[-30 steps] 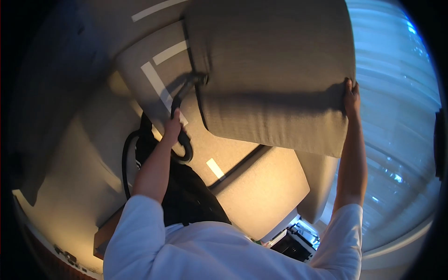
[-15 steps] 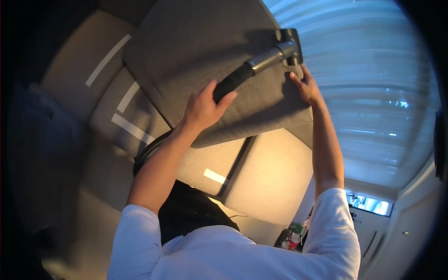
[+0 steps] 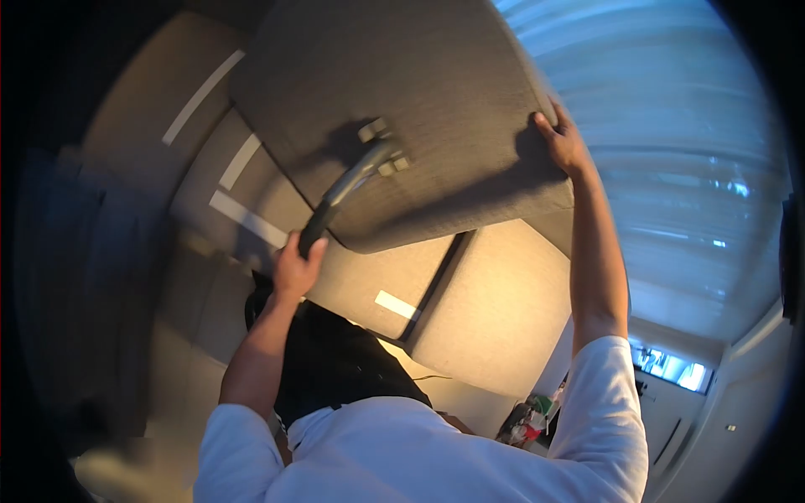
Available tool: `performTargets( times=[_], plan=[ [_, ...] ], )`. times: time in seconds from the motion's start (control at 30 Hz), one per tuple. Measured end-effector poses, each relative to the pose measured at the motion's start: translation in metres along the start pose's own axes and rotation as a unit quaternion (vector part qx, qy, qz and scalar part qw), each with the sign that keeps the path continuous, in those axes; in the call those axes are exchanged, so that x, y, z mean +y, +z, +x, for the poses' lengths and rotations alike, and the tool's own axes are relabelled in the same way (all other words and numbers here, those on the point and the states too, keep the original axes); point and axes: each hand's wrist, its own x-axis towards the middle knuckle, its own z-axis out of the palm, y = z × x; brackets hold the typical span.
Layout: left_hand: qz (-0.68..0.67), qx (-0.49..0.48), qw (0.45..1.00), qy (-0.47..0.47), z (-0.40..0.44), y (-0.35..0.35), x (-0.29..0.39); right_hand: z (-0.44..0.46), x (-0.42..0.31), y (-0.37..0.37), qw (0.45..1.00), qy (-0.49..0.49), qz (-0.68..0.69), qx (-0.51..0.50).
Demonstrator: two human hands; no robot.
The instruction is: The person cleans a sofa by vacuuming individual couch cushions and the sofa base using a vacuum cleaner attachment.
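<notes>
My left hand [image 3: 297,270] is wrapped around the dark grip of a vacuum cleaner hose [image 3: 342,186]. Its small nozzle [image 3: 374,131], blurred by motion, lies against the face of a large grey sofa cushion [image 3: 453,75]. The cushion is tilted up off the seat. My right hand [image 3: 568,147] clasps the cushion's right edge, thumb on the near face and the other fingers partly hidden behind it.
Beneath the cushion is the sofa base [image 3: 495,310], with white strips [image 3: 396,303] on its surfaces. A sheer curtain [image 3: 671,168] hangs along the right. Colourful items [image 3: 528,419] lie low beside my right sleeve. The left side is dark.
My left hand has drawn the vacuum nozzle from the cushion's right edge down and left to the middle of its face. My right hand still grips the edge, and the cushion has shifted slightly.
</notes>
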Motion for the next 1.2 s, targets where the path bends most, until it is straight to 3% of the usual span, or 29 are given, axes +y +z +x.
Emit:
performTargets(
  times=[0.1, 0.17, 0.2, 0.27, 0.33, 0.47, 0.53, 0.6, 0.67, 0.73, 0.77, 0.8, 0.83, 0.93, 0.97, 1.03, 1.07, 1.17, 1.2],
  plan=[
    [-0.138, 0.006, 0.988, 0.074, 0.025, 0.036, 0.065, 0.004, 0.004, 0.004, 1.000, -0.017, 0.016, -0.010],
    [-0.108, -0.043, 0.989, 0.094, 0.046, 0.035, 0.120, 0.008, 0.009, 0.006, 0.999, -0.028, 0.034, -0.019],
    [-0.072, -0.034, 0.987, 0.139, 0.059, 0.048, 0.116, 0.007, 0.009, 0.006, 0.998, -0.037, 0.050, -0.022],
    [-0.086, -0.085, 0.992, 0.040, 0.063, 0.052, 0.096, 0.009, 0.009, 0.008, 0.996, -0.049, 0.063, -0.030],
    [-0.052, -0.031, 0.998, 0.020, 0.051, 0.059, 0.036, 0.007, 0.009, 0.009, 0.998, -0.015, 0.061, -0.019],
    [-0.012, 0.017, 0.990, -0.138, -0.001, 0.042, -0.111, 0.006, 0.007, 0.007, 0.994, 0.006, 0.103, -0.035],
    [0.028, 0.072, 0.987, -0.138, -0.025, 0.034, -0.178, 0.002, -0.001, 0.005, 0.999, 0.034, 0.020, -0.022],
    [0.039, 0.041, 0.977, -0.206, -0.036, 0.011, -0.175, 0.000, 0.007, 0.008, 0.998, 0.021, 0.055, -0.025],
    [0.033, 0.075, 0.980, -0.181, -0.041, 0.012, -0.157, 0.006, 0.010, 0.011, 0.995, 0.003, 0.099, -0.029],
    [-0.088, 0.087, 0.989, -0.082, -0.031, 0.015, -0.099, 0.005, 0.008, 0.010, 0.995, 0.012, 0.096, -0.025],
    [-0.076, 0.053, 0.993, -0.080, -0.020, 0.027, -0.086, 0.004, 0.007, 0.010, 0.994, 0.032, 0.101, -0.025],
    [-0.050, 0.099, 0.992, -0.056, -0.010, 0.046, -0.071, 0.003, 0.005, 0.009, 0.994, 0.026, 0.103, -0.033],
    [-0.080, 0.006, 0.993, -0.083, 0.004, 0.027, -0.028, 0.003, 0.006, 0.008, 0.995, 0.037, 0.095, -0.021],
    [-0.087, -0.037, 0.989, -0.114, 0.027, 0.042, -0.056, 0.003, 0.007, 0.010, 0.995, 0.037, 0.086, -0.028],
    [-0.051, 0.066, 0.990, -0.109, 0.017, 0.059, -0.088, 0.005, 0.008, 0.008, 0.995, 0.030, 0.085, -0.031],
    [-0.108, 0.106, 0.978, -0.144, -0.006, 0.064, -0.163, 0.005, 0.014, 0.009, 0.995, 0.030, 0.089, -0.031],
    [-0.177, 0.082, 0.969, -0.152, -0.025, 0.056, -0.198, 0.008, 0.016, 0.010, 0.994, 0.027, 0.099, -0.026],
    [0.023, 0.084, 0.949, -0.304, -0.053, 0.026, -0.232, 0.010, 0.021, 0.011, 0.991, 0.045, 0.124, -0.015],
    [0.022, 0.085, 0.948, -0.306, -0.054, 0.023, -0.236, 0.011, 0.022, 0.013, 0.991, 0.044, 0.123, -0.017]
  ],
)
